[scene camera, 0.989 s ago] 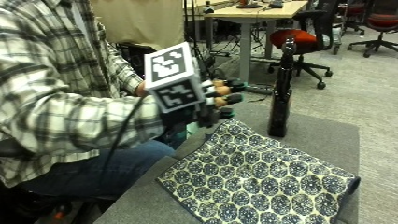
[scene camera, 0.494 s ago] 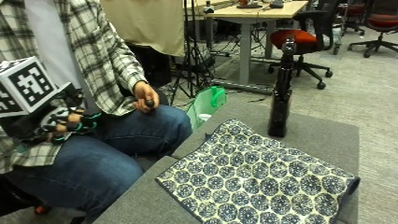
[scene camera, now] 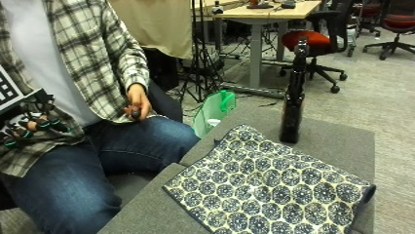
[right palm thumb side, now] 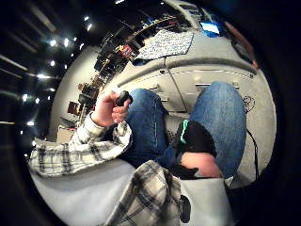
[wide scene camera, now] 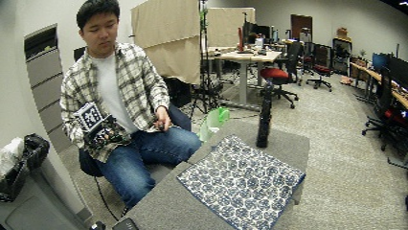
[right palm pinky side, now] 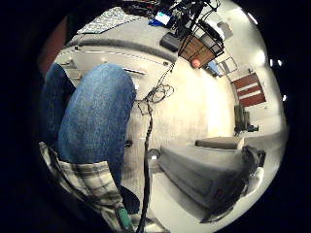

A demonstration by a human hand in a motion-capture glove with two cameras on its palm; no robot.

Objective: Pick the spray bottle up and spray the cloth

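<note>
The dark spray bottle [scene camera: 293, 97] stands upright and untouched on the grey table [scene camera: 337, 141], just beyond the far edge of the patterned cloth [scene camera: 272, 187], which lies spread flat across the near part of the table. From my remote seat, what stands out is the retreat: a second ago the gloved right hand [scene camera: 29, 127] was up near the table's edge, level with the bottle; now it sits drawn back against my plaid shirt [scene camera: 97, 58] at the hip, well apart from both bottle and cloth. Its fingers look loosely curled around nothing that I can make out. The palm cameras confirm the distance, showing only jeans [right palm pinky side: 97, 116] and floor, with the cloth [right palm thumb side: 164, 44] small and far off on the table. The bare left hand [scene camera: 137, 102] rests on the thigh, gripping a small dark object [scene camera: 135, 114]. A green bag [scene camera: 215, 109] sits on the floor beside the table. I judge that the task stands at zero: the bottle is not yet picked up, and the hand needs a full reach back across the cloth to grasp it.
</note>
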